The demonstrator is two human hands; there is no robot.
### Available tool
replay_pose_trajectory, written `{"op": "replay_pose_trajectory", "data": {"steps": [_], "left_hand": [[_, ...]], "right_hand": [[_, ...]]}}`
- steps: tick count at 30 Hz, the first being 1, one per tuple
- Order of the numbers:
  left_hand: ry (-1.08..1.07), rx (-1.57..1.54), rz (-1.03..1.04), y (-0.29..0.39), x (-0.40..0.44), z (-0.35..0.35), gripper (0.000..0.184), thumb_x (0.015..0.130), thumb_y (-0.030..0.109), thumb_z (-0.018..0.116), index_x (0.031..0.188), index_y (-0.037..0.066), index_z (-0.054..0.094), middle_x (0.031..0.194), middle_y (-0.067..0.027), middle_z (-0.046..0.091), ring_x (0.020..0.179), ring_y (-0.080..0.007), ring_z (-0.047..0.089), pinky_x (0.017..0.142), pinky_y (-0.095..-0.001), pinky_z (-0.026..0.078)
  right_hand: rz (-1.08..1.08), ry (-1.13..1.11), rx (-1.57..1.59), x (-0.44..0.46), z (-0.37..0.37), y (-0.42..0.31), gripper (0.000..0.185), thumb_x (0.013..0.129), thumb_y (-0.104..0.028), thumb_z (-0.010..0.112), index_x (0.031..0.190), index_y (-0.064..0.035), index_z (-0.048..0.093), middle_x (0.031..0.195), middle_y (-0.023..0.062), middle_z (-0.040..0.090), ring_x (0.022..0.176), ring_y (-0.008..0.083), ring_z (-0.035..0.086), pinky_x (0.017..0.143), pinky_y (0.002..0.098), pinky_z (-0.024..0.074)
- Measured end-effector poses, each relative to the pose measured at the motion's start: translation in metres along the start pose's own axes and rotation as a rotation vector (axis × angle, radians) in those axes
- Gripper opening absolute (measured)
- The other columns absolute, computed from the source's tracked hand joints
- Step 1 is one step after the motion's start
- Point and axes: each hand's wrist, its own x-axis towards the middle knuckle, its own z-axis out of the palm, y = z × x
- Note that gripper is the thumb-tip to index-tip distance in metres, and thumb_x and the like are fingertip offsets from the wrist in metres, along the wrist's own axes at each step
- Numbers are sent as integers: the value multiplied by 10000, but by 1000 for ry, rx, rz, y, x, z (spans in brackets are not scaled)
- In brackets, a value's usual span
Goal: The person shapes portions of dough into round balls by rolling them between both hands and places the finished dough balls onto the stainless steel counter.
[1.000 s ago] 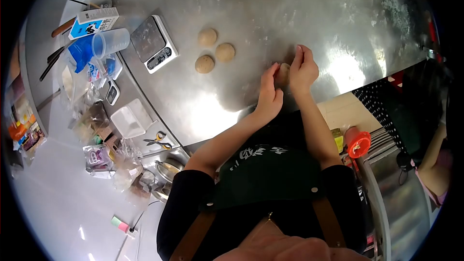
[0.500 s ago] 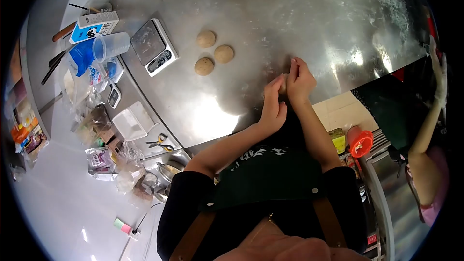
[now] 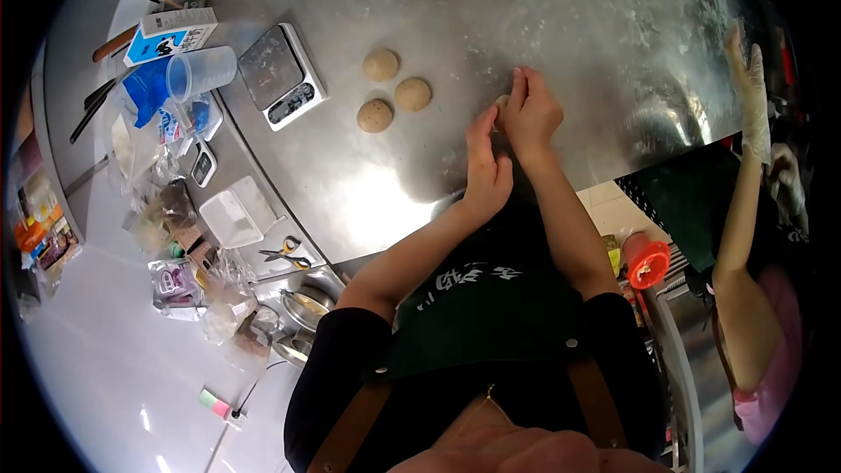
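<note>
On the metal worktop, my left hand (image 3: 487, 168) and my right hand (image 3: 533, 114) cup a piece of dough (image 3: 502, 103) between them. Only a small pale part of that dough shows; the fingers hide the rest. My left fingers press along its left side, and my right hand curls over its right side. To the left of my hands lie three round brownish dough balls (image 3: 412, 95), grouped close together and apart from my fingers.
A digital scale (image 3: 285, 77) stands left of the dough balls. Beyond it are a milk carton (image 3: 171, 35), a plastic cup (image 3: 201, 73), a white tray (image 3: 237, 213) and scissors (image 3: 286, 254). At right, a co-worker's gloved arm (image 3: 753, 114) reaches over the worktop's edge.
My hands have moved forward over the worktop and slightly left, still cupped around the dough. The co-worker's arm has shifted left, further over the worktop. The three dough balls stay put.
</note>
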Motion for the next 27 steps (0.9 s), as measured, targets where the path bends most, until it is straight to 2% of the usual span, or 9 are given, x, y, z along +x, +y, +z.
{"op": "replay_pose_trajectory", "data": {"steps": [2, 5, 7, 10, 13, 19, 21, 25, 27], "left_hand": [[22, 58, -1, -3, 4, -3, 693, 768, -110, 389, 1449, -68, 266, 1442, -223, 362, 1363, -327, 359, 1162, -405, 257], [-51, -10, -169, -15, 18, -6, 703, 768, -107, 403, 1455, -53, 266, 1445, -215, 360, 1370, -318, 351, 1163, -403, 256], [-78, -2, -177, -18, 20, -5, 715, 758, -107, 409, 1457, -45, 271, 1440, -211, 365, 1367, -315, 356, 1160, -399, 262], [-110, 11, -149, -5, 12, -7, 723, 752, -105, 409, 1459, -43, 271, 1440, -211, 364, 1363, -314, 360, 1160, -396, 263], [-97, -23, -138, -1, -4, -1, 722, 760, -101, 395, 1466, -41, 256, 1456, -209, 355, 1362, -310, 363, 1163, -400, 259], [-52, -44, -182, -14, -4, 0, 716, 766, -102, 402, 1463, -52, 250, 1463, -216, 349, 1371, -315, 358, 1172, -402, 248], [-85, -77, -227, -14, 5, 0, 710, 771, -101, 410, 1462, -59, 249, 1468, -220, 344, 1374, -319, 355, 1175, -402, 244], [-130, -15, -167, -1, -14, -3, 702, 775, -100, 417, 1458, -63, 258, 1469, -225, 342, 1374, -326, 356, 1170, -403, 251], [-118, -20, -146, 7, -20, 1, 702, 771, -101, 417, 1456, -63, 266, 1467, -226, 344, 1369, -329, 360, 1167, -403, 256]], "right_hand": [[-7, 2, -22, -1, 11, 9, 148, 933, -252, 610, 922, -138, 704, 678, 115, 664, 588, 324, 644, 536, 418, 489], [-55, -15, -90, -4, 13, 18, 148, 931, -257, 611, 936, -142, 704, 682, 116, 667, 592, 327, 645, 541, 425, 493], [-100, -24, -109, 0, 12, 17, 149, 930, -258, 612, 943, -140, 703, 681, 116, 668, 594, 332, 645, 543, 431, 495], [35, 2, -35, 2, -5, 4, 148, 931, -248, 609, 936, -132, 700, 674, 118, 665, 596, 335, 646, 542, 439, 494], [54, -30, -101, -6, -9, 0, 150, 934, -244, 604, 940, -126, 698, 670, 122, 663, 595, 332, 647, 540, 431, 497], [-64, 37, -60, -14, 4, 22, 127, 938, -209, 601, 947, -116, 687, 685, 129, 664, 603, 343, 644, 535, 424, 495], [5, 36, 8, -9, 0, 19, 111, 933, -194, 608, 940, -113, 683, 689, 131, 663, 608, 346, 645, 530, 428, 492], [158, -56, 23, -9, -20, 3, 96, 929, -184, 618, 939, -114, 682, 697, 130, 667, 610, 346, 650, 527, 432, 493], [151, -62, -12, -18, -16, 8, 97, 932, -187, 616, 941, -116, 682, 700, 129, 670, 602, 346, 647, 530, 435, 494]]}}
